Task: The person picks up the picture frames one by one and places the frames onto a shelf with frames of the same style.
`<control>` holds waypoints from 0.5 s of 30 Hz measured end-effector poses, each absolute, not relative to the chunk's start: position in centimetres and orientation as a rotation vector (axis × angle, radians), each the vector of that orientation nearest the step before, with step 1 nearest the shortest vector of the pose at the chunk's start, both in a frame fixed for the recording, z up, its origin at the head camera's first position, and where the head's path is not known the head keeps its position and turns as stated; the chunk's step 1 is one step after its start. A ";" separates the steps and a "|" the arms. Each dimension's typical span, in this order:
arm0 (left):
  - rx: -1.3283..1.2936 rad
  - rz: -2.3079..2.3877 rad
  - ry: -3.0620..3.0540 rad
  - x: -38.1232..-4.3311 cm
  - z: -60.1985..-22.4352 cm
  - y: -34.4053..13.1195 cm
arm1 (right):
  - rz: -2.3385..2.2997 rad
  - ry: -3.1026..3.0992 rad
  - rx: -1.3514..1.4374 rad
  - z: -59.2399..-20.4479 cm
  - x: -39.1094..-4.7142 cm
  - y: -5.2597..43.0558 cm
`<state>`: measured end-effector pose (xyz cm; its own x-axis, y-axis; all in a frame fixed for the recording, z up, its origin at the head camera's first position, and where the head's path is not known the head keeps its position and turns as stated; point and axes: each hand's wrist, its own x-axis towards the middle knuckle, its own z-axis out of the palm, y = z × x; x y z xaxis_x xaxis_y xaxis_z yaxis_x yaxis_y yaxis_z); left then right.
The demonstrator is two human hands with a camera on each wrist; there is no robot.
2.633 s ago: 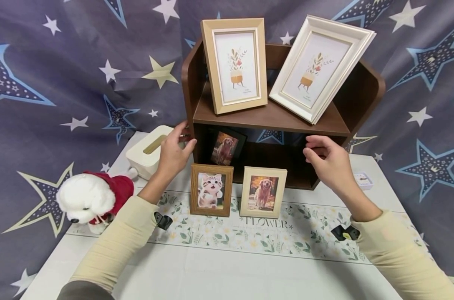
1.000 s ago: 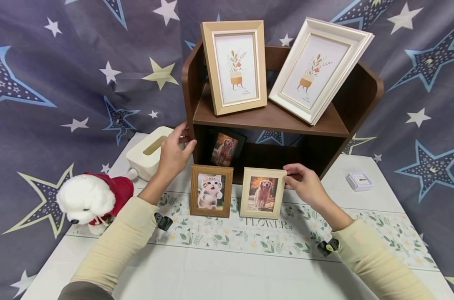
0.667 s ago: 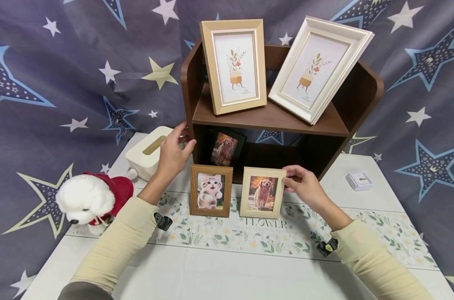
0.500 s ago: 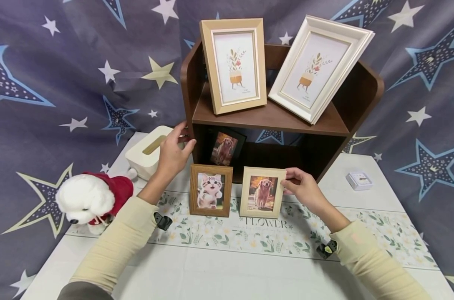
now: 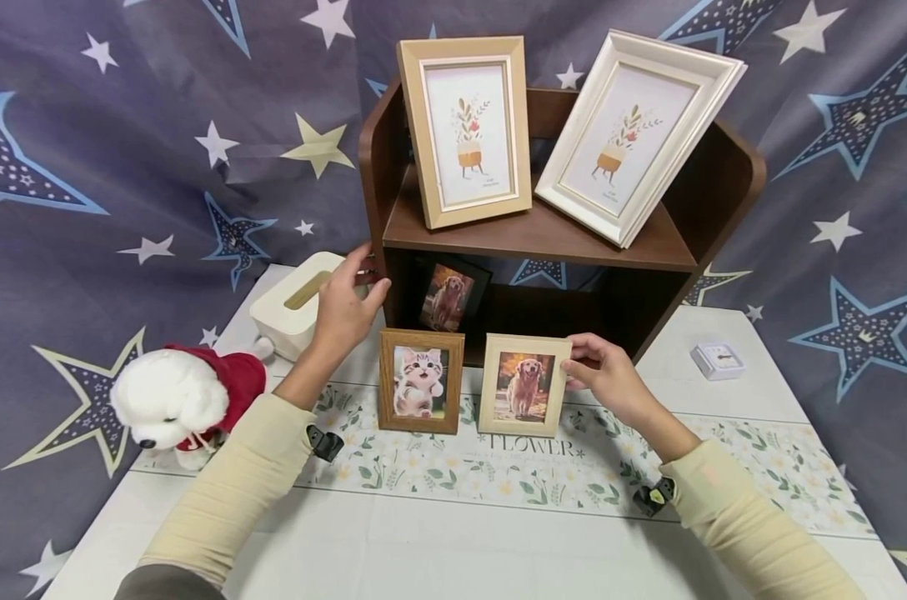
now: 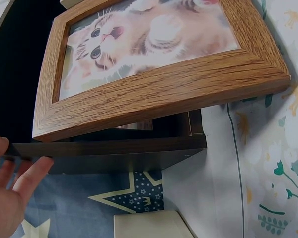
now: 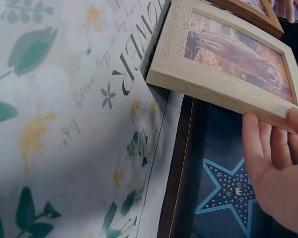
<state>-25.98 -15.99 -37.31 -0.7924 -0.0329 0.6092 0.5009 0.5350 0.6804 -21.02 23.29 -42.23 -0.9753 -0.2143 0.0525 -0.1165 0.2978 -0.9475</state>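
My left hand (image 5: 346,304) grips the left side panel of a dark brown shelf unit (image 5: 543,243), thumb at its front edge and fingers along the outside. In the left wrist view its fingertips (image 6: 37,171) lie against that panel. My right hand (image 5: 607,375) pinches the right edge of a pale wood picture frame (image 5: 491,383) with a dog photo. The thumb is on the frame's front; the fingers (image 7: 265,139) reach behind it. The frame stands upright on the table, beside a brown wood picture frame (image 5: 386,383) with a kitten photo.
Two larger picture frames, one tan (image 5: 416,133) and one white and tilted (image 5: 614,225), stand on the upper shelf. A small dark frame (image 5: 448,297) sits below. A tissue box (image 5: 277,321) and plush dog (image 5: 172,396) are at left, a small clock (image 5: 718,361) at right.
My right hand has moved left and down from the shelf's right side to the pale frame and taken its edge. The clock shows more fully now. My left hand has stayed put.
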 end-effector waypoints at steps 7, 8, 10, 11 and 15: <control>-0.373 -1.225 -2.214 -26.0 -37.2 -16.0 | -1.787 2.460 -0.339 -42.2 -21.1 23.3; -0.375 -1.226 -2.212 -26.0 -37.2 -16.0 | -1.789 2.461 -0.343 -42.3 -21.1 23.3; -0.378 -1.228 -2.211 -26.0 -37.2 -16.1 | -1.790 2.460 -0.350 -42.3 -21.2 23.3; -0.380 -1.230 -2.209 -26.0 -37.3 -16.1 | -1.791 2.458 -0.358 -42.3 -21.2 23.3; -0.387 -1.232 -2.207 -26.0 -37.3 -16.1 | -1.796 2.449 -0.369 -42.2 -21.1 23.3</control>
